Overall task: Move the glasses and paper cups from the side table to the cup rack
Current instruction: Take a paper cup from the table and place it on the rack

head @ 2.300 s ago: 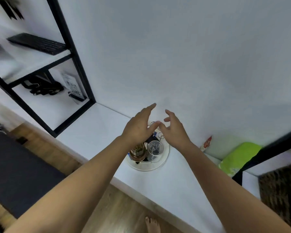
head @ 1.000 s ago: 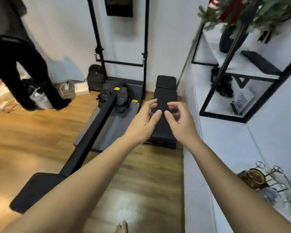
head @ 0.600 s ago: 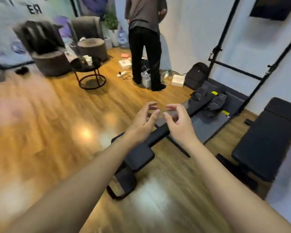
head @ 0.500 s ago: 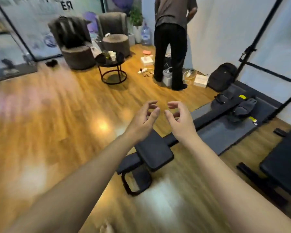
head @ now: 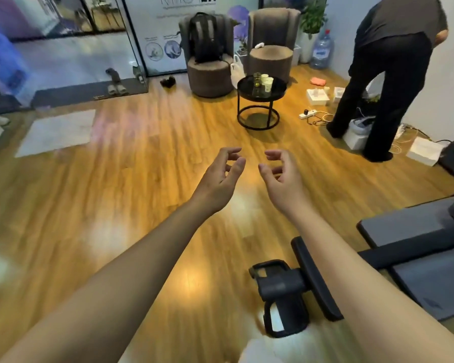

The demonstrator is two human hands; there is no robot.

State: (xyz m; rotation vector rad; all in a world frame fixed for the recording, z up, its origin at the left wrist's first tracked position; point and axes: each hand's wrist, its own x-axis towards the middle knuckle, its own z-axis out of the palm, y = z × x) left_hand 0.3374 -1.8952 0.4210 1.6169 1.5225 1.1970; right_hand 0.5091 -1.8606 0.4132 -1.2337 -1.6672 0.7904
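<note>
A round black side table [head: 275,93] stands across the wooden floor, well ahead of me. On it are a clear glass [head: 257,80] and a few white paper cups [head: 267,83]. My left hand [head: 220,176] and my right hand [head: 281,176] are held out side by side in the air, far short of the table. Both have loosely curled fingers and hold nothing. The cup rack is out of view.
A person [head: 388,74] bends over at the right among white boxes [head: 317,96] and cables. Two brown armchairs [head: 210,72] stand behind the table, one with a black backpack [head: 203,38]. A black exercise machine [head: 312,279] lies at my lower right.
The view has swung away from the white counter with the cup rack, across the exercise machine, to the room with the side table. My hands have drifted slightly apart, still holding nothing.
</note>
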